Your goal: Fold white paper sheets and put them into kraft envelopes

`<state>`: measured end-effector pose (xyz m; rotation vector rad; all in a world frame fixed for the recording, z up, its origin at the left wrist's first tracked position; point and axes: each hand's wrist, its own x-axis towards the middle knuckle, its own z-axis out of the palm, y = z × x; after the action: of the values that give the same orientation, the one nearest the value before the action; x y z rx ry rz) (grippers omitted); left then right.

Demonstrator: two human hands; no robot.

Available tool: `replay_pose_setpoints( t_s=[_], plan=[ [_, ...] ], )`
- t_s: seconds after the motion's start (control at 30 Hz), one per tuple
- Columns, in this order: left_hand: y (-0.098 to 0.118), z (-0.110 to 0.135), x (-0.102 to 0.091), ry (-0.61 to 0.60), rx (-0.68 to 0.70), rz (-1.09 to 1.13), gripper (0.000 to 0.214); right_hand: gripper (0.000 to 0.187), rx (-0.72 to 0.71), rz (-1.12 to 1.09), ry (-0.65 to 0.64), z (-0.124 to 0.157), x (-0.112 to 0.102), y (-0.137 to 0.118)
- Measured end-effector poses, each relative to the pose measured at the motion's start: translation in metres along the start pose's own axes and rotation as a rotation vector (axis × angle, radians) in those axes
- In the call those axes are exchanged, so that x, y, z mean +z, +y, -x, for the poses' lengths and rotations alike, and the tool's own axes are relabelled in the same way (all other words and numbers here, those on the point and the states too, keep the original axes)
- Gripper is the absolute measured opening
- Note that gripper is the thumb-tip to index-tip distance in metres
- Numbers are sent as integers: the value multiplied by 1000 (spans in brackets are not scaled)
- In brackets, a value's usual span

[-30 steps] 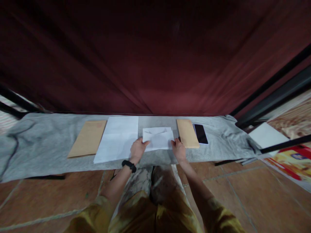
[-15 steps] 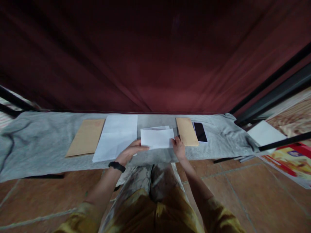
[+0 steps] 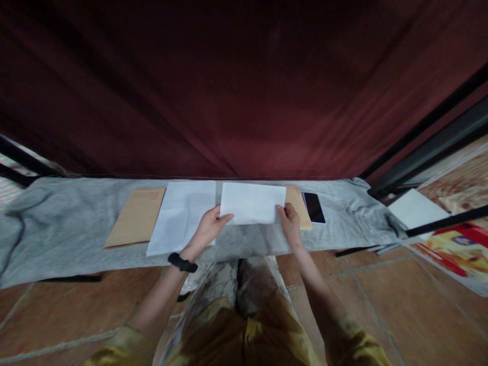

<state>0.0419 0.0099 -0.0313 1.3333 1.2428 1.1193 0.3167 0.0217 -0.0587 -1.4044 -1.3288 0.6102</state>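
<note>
Between my hands, a folded sheet of white paper (image 3: 252, 203) is held up above the cloth-covered surface. My left hand (image 3: 210, 223) pinches its lower left corner, thumb on top. At the lower right edge my right hand (image 3: 290, 221) grips the same sheet, with the thumb on its front. Left of it lies a stack of white paper (image 3: 183, 213), partly behind my left forearm. Under the sheet's right end sits a brown envelope (image 3: 303, 206), partly covered by the paper and my right hand.
A larger brown envelope (image 3: 135, 217) lies at the left on the grey cloth (image 3: 72, 223). A phone (image 3: 314, 207) rests to the right of the smaller envelope. Behind hangs a dark red curtain (image 3: 244, 101). Black metal bars (image 3: 438, 142) and a red-and-yellow box (image 3: 461, 249) are at the right.
The folded paper has moved up and away from me and now looks larger, its right end over the small envelope. My right hand has shifted right; my left has moved slightly up.
</note>
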Motion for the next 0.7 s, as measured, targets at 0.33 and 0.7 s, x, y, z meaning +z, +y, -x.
replay_pose_setpoints(
  t_s=[0.33, 0.7],
  plan=[
    [54, -18, 9, 152, 100, 100, 41, 38, -38, -152, 51, -45, -11, -46],
    [-39, 10, 18, 120, -294, 171, 55, 39, 63, 222, -93, -7, 30, 30]
  ],
)
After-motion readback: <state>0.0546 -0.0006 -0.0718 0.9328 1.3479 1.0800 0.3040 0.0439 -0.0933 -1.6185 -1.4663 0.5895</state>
